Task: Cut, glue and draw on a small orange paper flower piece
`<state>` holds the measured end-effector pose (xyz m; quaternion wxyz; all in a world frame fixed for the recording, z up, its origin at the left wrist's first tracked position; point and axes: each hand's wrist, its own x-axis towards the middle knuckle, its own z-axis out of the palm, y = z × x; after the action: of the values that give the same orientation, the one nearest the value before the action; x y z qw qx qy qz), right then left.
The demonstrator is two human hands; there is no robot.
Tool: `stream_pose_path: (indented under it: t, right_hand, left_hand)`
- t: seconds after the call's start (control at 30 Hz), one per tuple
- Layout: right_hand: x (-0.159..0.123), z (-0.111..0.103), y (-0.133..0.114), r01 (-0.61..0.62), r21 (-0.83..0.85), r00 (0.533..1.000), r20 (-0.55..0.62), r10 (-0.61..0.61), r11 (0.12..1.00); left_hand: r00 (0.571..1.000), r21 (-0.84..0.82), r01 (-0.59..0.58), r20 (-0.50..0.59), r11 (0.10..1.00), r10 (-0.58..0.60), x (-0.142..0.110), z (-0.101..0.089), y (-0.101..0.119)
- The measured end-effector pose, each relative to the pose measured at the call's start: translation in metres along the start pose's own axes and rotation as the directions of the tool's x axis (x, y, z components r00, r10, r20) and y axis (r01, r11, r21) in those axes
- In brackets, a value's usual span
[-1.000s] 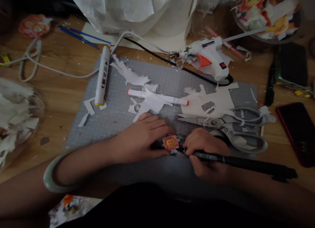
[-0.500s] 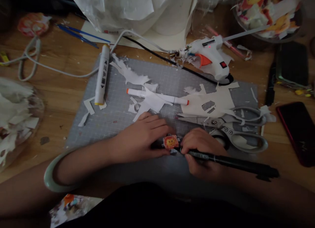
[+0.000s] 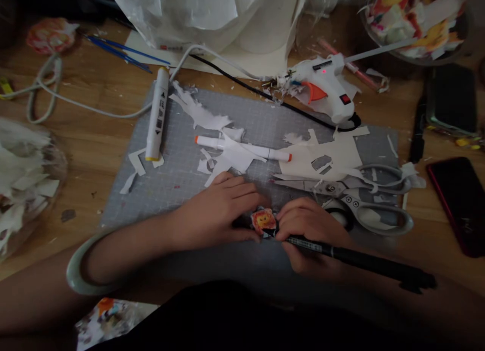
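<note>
My right hand (image 3: 308, 230) is closed round a black pen (image 3: 356, 257), whose tip points left at a small paper cutout (image 3: 264, 219). This cutout is orange-red with a yellow face drawn on it. My left hand (image 3: 227, 209) pinches the cutout's left side between thumb and fingers, just above the grey cutting mat (image 3: 227, 257). Beyond the hands, a white marker with orange ends (image 3: 261, 152) lies under a torn paper scrap (image 3: 235, 156). Large grey-handled scissors (image 3: 352, 194) rest right of my right hand, their blades pointing left.
A white glue gun (image 3: 329, 88) with a lit red light lies at the back right, its cable running left. A yellow-ended marker (image 3: 157, 113) sits at the mat's left. Phones (image 3: 458, 204), a tub of scraps (image 3: 413, 58) and a scrap-filled bag (image 3: 26, 184) surround the mat.
The pen tip has moved left and down onto the cutout's lower edge, and the pen lies slightly lower. The cutout has turned a little. My left hand is nearly still.
</note>
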<state>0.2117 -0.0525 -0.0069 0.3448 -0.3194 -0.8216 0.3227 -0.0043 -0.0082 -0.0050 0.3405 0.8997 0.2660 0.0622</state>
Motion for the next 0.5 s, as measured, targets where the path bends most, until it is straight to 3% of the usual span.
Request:
stream_pose_path:
  t: [0.5]
  right_hand:
    - [0.0007, 0.0001, -0.0009, -0.006, 0.009, 0.998, 0.063, 0.006, 1.000]
  left_hand:
    - [1.000, 0.022, 0.022, 0.004, 1.000, -0.022, 0.0005, -0.0008, 0.0040]
